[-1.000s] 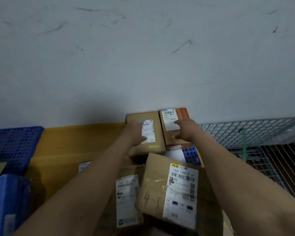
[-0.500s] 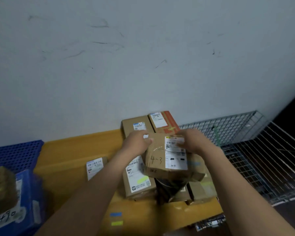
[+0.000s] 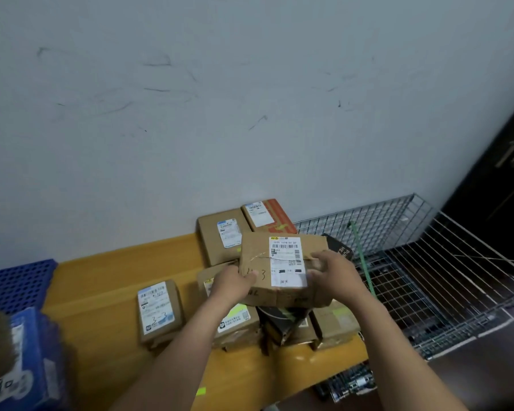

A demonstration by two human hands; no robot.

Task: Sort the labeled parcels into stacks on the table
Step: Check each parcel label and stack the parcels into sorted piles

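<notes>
- A brown cardboard parcel (image 3: 260,253) with a white barcode label and a handwritten "4-3" on its top was held in both hands above the right part of the yellow table (image 3: 101,292).
- The parcel's left near edge was gripped by the left hand (image 3: 232,284), with the thumb laid on top beside the handwriting and the fingers curled beneath.
- Its right edge was clasped by the right hand (image 3: 331,269), with the fingers wrapped over the top face and the side.
- Under the held parcel, a pile was seen on the table: a labelled box with a yellow-green sticker (image 3: 235,321), a black packet (image 3: 279,318) and a plain brown box (image 3: 336,321) at the near right.
- Two more parcels were placed side by side against the wall (image 3: 250,99) at the far side: a brown labelled one (image 3: 223,235) and an orange-taped one (image 3: 267,215).
- A small parcel marked "3-3" (image 3: 158,311) was set apart to the left of the pile.
- A wire cage (image 3: 428,277) was seen to the right of the table, and a blue perforated crate (image 3: 15,283) to its left.
</notes>
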